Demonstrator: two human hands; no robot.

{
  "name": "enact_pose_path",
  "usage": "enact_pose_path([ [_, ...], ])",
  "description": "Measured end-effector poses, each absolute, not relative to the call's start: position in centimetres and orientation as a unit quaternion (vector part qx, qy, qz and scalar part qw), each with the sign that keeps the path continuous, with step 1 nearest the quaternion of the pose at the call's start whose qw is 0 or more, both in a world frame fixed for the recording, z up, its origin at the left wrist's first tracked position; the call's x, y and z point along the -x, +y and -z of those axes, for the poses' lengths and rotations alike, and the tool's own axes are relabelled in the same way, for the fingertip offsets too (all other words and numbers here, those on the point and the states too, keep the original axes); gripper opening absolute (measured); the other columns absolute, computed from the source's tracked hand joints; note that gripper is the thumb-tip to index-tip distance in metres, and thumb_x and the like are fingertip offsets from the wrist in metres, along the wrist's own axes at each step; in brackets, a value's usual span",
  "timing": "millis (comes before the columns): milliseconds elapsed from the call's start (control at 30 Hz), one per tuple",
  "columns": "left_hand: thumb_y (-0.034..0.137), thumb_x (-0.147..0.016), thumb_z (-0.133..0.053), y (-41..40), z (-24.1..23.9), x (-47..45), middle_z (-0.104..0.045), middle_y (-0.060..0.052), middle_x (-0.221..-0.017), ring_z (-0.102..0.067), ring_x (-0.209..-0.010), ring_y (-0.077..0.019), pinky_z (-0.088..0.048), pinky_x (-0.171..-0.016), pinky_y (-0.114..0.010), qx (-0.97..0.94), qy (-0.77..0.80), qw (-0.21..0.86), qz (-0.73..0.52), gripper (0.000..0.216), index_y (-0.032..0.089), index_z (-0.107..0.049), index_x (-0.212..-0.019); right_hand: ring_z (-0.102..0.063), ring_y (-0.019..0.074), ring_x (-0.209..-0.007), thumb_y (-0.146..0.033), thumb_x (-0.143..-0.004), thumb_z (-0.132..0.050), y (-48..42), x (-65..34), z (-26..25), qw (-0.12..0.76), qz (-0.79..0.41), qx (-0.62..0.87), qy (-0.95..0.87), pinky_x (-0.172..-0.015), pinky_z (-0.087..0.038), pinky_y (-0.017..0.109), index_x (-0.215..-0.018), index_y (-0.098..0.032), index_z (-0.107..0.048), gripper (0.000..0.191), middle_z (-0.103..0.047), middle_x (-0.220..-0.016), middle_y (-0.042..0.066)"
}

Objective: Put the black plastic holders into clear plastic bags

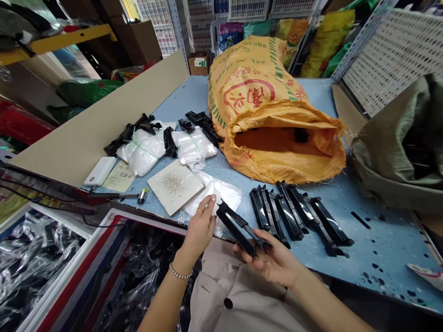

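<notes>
Near the front edge of the blue surface [380, 244], the right hand [273, 263] held a long black plastic bar [237, 228] by its nearer end, fingers [258, 264] curled under it and the thumb laid on top, so the bar slanted up and away toward the left just above the surface. The left hand [200, 226], wearing a ring and a bead bracelet, reached to the bar's far forked end; its fingers [209, 203] were loosely bent and touched that tip, though whether they truly pinched it could not be told from this angle. Under that end lay a clear plastic bag [224, 191], and just beside it, toward the left edge, a white square board [175, 186] dusted with tiny specks. To the right of the hands, a row of similar black bars [297, 216] lay side by side on the surface, touching one another. Behind them, at the middle, an orange woven sack [270, 106] lay on its side with its mouth open toward the person. Along the left edge sat white bundled packets [145, 150] and a white power bank [100, 170].
</notes>
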State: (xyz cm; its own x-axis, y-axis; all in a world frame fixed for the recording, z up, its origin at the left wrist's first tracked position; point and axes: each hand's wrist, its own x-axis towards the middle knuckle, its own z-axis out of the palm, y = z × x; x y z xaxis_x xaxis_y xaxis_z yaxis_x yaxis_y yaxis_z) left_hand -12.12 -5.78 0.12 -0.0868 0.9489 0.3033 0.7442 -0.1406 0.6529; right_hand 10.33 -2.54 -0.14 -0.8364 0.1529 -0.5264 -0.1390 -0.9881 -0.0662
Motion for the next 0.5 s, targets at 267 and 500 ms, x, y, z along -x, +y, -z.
enact_pose_path([
  [267, 0.008, -0.089, -0.040, -7.0, -0.6, 11.9, -0.035, -0.015, -0.149, -0.041, -0.133, -0.0254, -0.047, -0.101, -0.038, -0.654, 0.672, 0.092, -0.335, 0.066, 0.023, -0.019, -0.150, -0.062, 0.0117, -0.062, -0.041, -0.087, -0.056, -1.5, -11.2, -1.1, 0.133, -0.947, 0.285, -0.068, -0.042, -0.042, 0.015, -0.098, -0.008, -0.067, 0.037, -0.070, -0.091, 0.015],
  [500, 0.005, -0.082, -0.044, -5.8, 0.4, 11.8, -0.040, -0.015, -0.141, -0.056, -0.068, -0.0086, -0.054, -0.070, -0.028, -0.583, 0.679, 0.174, -0.410, 0.066, 0.025, -0.033, -0.144, -0.049, 0.0060, -0.043, -0.055, -0.082, -0.054, -3.8, -11.8, -0.6, 0.042, -0.984, 0.170, -0.028, -0.031, -0.026, 0.011, -0.104, -0.002, -0.064, 0.059, -0.067, -0.069, 0.011],
])
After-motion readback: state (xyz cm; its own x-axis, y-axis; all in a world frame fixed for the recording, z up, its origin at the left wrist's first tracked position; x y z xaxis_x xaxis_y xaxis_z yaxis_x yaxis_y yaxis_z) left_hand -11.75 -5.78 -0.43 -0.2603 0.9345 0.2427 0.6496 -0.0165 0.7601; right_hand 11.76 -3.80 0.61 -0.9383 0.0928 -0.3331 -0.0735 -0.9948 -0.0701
